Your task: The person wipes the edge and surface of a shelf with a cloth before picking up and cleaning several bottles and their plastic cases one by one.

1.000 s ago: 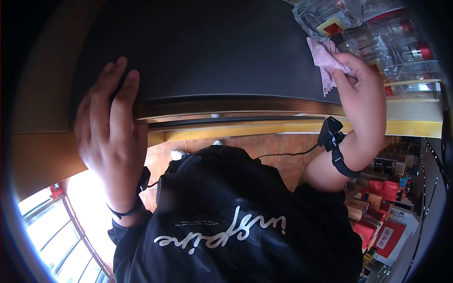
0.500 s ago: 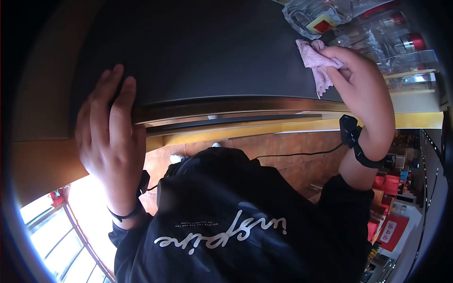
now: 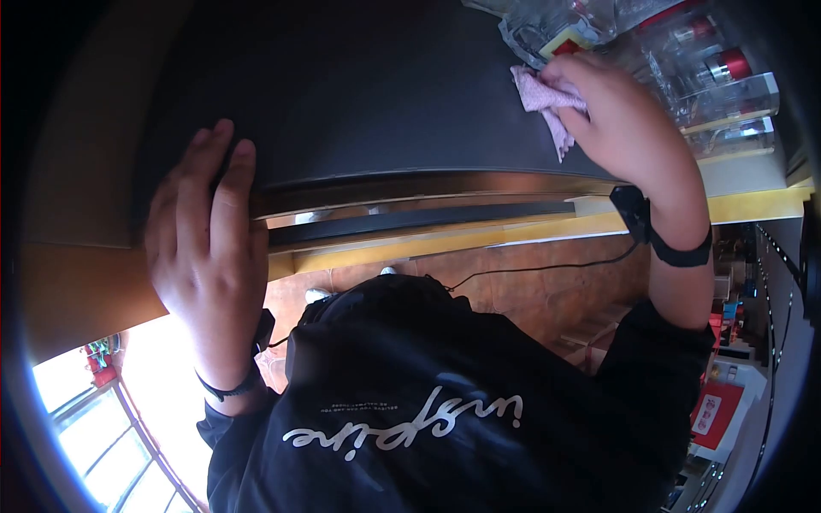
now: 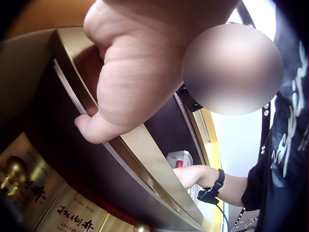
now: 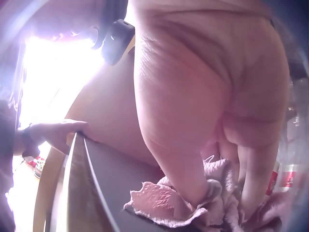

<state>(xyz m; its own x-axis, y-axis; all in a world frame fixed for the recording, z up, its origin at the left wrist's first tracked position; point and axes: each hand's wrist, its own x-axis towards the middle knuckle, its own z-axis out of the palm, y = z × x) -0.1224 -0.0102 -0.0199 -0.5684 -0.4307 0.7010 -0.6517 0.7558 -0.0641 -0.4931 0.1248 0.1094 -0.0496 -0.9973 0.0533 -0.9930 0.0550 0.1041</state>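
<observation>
Toward one o'clock, the right hand (image 3: 603,101) pinches a pink cloth (image 3: 534,92) against the counter (image 3: 368,103); at nine, the left hand (image 3: 209,227) rests, fingers straight. Spreading the cloth flatter should wipe better.

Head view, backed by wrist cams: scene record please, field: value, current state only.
Right grip: holds a crumpled pink textured cloth
Cloth position: at the flat dark-grey surface, right part, beside clear plastic packaging
Left grip: rests over the surface's near edge, at left; no object held
Right background: clear containers, one cap red and silver
Clothing: black top with white lettering
Floor: reddish-brown tiles
Cloth underside: hidden
</observation>
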